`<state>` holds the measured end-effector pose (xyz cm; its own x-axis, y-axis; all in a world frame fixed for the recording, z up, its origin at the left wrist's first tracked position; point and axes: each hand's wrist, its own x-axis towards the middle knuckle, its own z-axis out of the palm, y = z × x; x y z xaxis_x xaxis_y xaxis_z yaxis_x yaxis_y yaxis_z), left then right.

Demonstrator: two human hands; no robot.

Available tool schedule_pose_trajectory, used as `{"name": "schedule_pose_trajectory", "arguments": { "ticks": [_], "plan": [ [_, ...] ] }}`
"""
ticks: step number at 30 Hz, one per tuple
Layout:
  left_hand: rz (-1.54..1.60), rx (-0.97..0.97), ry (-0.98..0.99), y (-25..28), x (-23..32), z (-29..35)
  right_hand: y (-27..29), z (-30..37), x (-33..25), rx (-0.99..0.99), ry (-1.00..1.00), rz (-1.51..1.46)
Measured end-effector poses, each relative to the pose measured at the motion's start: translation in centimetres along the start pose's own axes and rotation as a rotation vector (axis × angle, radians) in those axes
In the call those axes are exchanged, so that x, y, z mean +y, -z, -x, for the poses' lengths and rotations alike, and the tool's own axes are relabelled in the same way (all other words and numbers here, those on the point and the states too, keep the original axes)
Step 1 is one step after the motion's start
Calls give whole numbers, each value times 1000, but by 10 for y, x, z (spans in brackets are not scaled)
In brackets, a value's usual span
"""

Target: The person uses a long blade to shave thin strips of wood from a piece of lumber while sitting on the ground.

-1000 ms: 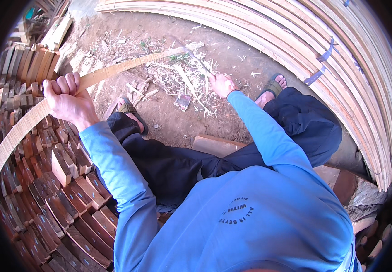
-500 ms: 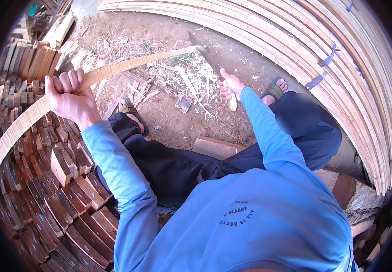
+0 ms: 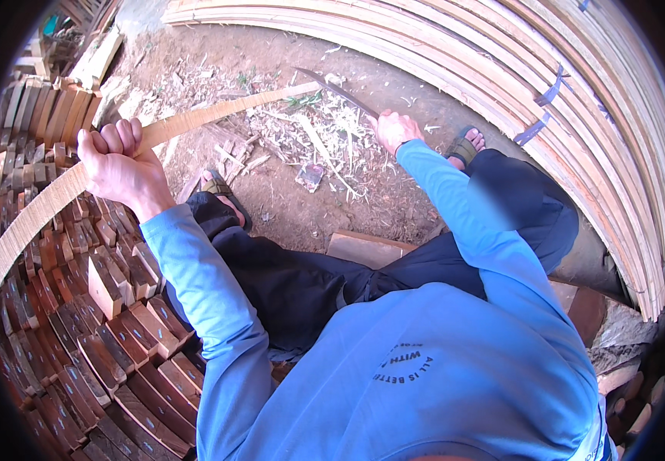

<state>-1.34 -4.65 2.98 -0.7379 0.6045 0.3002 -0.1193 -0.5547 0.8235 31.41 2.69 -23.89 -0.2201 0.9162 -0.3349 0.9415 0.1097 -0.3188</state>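
My left hand (image 3: 117, 163) is clenched around a long pale wooden strip (image 3: 217, 114) that runs from the lower left up across the ground to the upper middle. My right hand (image 3: 395, 129) grips the handle of a long dark knife (image 3: 336, 88), its blade pointing up and left, close to the strip's far end. Both arms wear blue sleeves. Below the blade lies a heap of pale wood shavings (image 3: 325, 138) on the dirt.
Stacked short reddish wood blocks (image 3: 94, 323) fill the left side. A large bundle of long curved pale slats (image 3: 578, 100) arcs along the top and right. My sandalled feet (image 3: 467, 146) rest on the dirt, and a flat brown board (image 3: 363, 247) lies by my knees.
My right hand rose from the shavings on the ground, picked up the knife and lifted its blade toward the far end of the strip. My left hand kept its grip.
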Motion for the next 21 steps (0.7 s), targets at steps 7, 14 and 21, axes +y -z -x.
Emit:
{"name": "schedule_pose_trajectory", "arguments": {
  "ticks": [7, 14, 21],
  "plan": [
    [51, 15, 20, -4, 1, 2, 20, -31, 19, -85, -22, -90],
    [57, 19, 8, -1, -2, -2, 13, -6, -18, -171, 87, -299],
    [39, 41, 6, 7, -2, -6, 6, 17, -44, -85, 169, -247]
  ]
}}
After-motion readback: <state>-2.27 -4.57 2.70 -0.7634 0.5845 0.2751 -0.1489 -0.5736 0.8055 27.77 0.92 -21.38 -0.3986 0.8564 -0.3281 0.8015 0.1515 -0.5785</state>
